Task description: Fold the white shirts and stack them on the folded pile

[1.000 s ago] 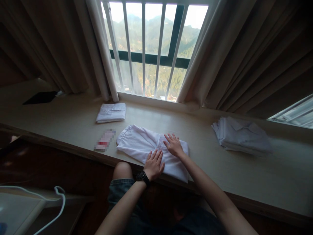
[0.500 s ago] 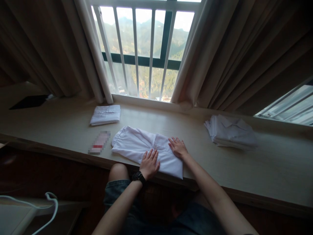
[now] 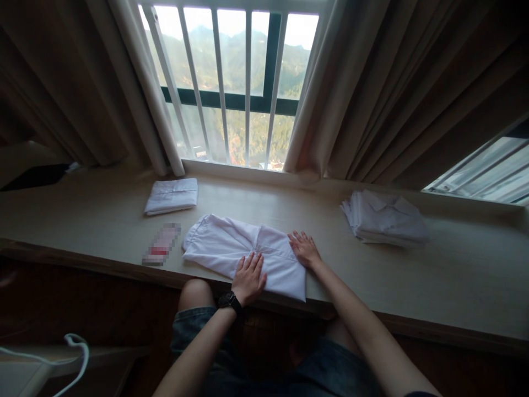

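Observation:
A white shirt (image 3: 223,242), partly folded into a long shape, lies on the wooden desk (image 3: 372,286) in front of me. My left hand (image 3: 249,277) rests flat on its near side, fingers stretched out, with a black watch (image 3: 230,300) on the wrist. At the shirt's right edge my right hand (image 3: 305,249) lies with its fingers spread, the fingertips on or against the cloth. Neither hand grips anything.
A folded white garment (image 3: 172,196) sits at the back left, above a pixelated flat item (image 3: 162,244). A stack of folded white shirts (image 3: 386,218) stands to the right. Curtains (image 3: 359,82) flank the barred window (image 3: 235,88). A white cable (image 3: 85,358) hangs at lower left.
My right hand has slid slightly right relative to the shirt, toward its edge. My left hand stays flat on the cloth. The whole view has shifted a little.

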`<action>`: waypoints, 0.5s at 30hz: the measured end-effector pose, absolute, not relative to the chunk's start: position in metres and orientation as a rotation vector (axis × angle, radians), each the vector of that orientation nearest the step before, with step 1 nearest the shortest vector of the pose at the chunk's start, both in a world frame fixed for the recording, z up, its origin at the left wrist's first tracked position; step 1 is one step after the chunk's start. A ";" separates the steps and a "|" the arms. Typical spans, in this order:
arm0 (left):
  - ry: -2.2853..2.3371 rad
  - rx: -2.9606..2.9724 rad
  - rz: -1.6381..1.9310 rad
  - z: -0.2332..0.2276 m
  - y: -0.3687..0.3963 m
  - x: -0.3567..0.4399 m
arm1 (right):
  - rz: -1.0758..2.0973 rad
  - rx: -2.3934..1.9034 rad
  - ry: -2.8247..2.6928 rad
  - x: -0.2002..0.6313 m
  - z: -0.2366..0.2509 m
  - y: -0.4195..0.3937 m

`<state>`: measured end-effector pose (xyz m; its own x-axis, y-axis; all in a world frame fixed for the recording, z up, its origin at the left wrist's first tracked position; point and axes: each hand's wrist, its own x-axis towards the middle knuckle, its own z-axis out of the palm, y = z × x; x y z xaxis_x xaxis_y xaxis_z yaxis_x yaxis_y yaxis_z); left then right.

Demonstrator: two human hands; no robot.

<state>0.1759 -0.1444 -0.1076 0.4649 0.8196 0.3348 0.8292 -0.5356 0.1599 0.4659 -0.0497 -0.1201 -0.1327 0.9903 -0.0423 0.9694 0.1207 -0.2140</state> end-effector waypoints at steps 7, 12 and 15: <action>-1.435 -2.715 -0.546 -0.105 -0.144 0.173 | 0.290 -1.993 -2.080 0.481 -0.109 -0.060; -1.171 -2.900 -0.465 -0.099 -0.126 0.160 | 0.356 -1.980 -1.782 0.489 -0.102 -0.099; -1.019 -3.005 -0.378 -0.089 -0.100 0.150 | 0.471 -2.042 -1.553 0.493 -0.104 -0.145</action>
